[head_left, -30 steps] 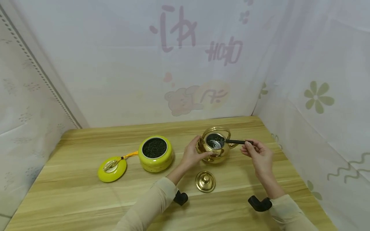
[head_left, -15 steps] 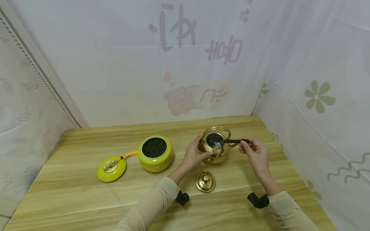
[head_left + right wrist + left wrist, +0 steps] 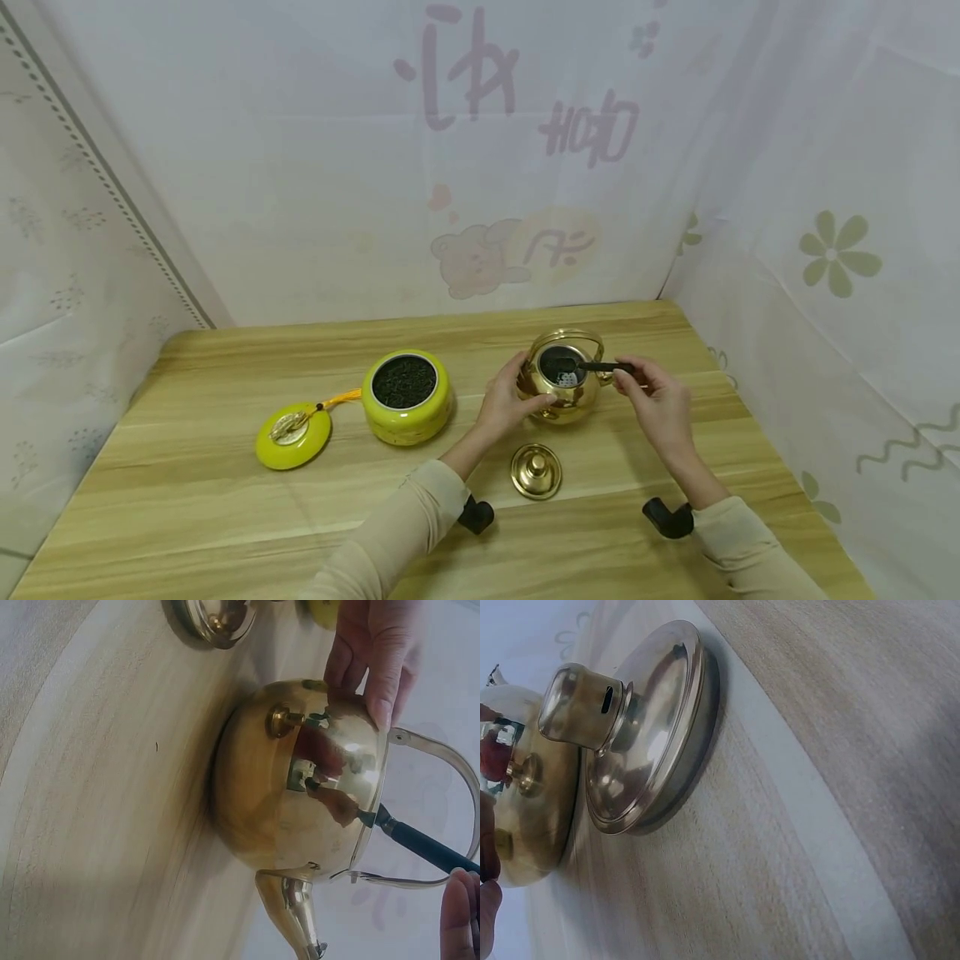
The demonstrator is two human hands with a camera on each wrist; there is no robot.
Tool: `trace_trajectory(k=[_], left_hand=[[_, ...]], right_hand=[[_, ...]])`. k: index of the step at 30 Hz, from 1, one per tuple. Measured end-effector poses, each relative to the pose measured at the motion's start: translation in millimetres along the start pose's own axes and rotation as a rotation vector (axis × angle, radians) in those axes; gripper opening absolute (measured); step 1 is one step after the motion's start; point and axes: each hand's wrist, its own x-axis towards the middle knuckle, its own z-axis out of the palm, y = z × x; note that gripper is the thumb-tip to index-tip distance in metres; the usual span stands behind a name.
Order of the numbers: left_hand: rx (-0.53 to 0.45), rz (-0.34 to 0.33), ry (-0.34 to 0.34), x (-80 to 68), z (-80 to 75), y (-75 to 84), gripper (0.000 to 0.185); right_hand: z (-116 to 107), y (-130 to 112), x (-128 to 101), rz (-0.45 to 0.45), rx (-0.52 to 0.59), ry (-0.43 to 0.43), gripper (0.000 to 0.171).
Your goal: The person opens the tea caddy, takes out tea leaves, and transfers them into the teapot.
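A shiny gold teapot point(image 3: 576, 410) stands uncovered on the wooden table, its hoop handle upright. My left hand point(image 3: 506, 404) holds its left side, thumb at the front below the rim. My right hand point(image 3: 662, 410) pinches the black handle of a spoon point(image 3: 604, 367) from the right. The spoon's head is inside the pot's mouth, hard to make out against dark contents and a pale perforated strainer. In the right wrist view, the spoon point(image 3: 427, 846) slants over the rim, above the spout point(image 3: 296, 907). The gold teapot lid point(image 3: 536, 472) lies in front of the pot.
Left of the pot, a yellow jar point(image 3: 405, 425) stands uncovered, filled with dark tea leaves point(image 3: 405, 382). Its yellow lid point(image 3: 303, 446), with an orange tassel point(image 3: 342, 399), lies farther left. Printed cloth point(image 3: 337, 208) hangs behind the table point(image 3: 225, 517) and at both sides.
My right hand has moved left toward the pot, taking the spoon farther over its mouth. My left hand stays on the teapot. The view has shifted slightly.
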Motion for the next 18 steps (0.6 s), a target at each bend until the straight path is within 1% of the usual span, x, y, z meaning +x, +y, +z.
trace_trajectory(k=[4,6,9,12,15,16,18], left_hand=[[0.007,-0.01,0.0,0.4,1.0,0.6,0.078],[0.008,-0.017,-0.002,0.4,1.2,0.8,0.079],[0.006,-0.028,-0.006,-0.1,1.3,1.2,0.081],[0.002,-0.038,-0.009,-0.5,1.1,0.9,0.082],[0.001,-0.038,-0.01,-0.3,0.7,-0.3,0.082],[-0.001,-0.037,-0.01,-0.2,0.5,-0.7,0.082],[-0.003,-0.032,-0.008,0.4,0.1,-1.8,0.082]], right_hand=[[-1,-1,-2,-0.026,0.008,0.009,0.015],[-2,2,-3,-0.01,0.039,0.017,0.015],[-6,11,-6,0.039,0.103,0.035,0.016],[-13,25,-11,0.119,0.215,0.07,0.017],[-21,34,-16,0.176,0.345,0.141,0.017],[-25,35,-18,0.183,0.412,0.169,0.017],[-32,36,-22,0.167,0.517,0.231,0.017]])
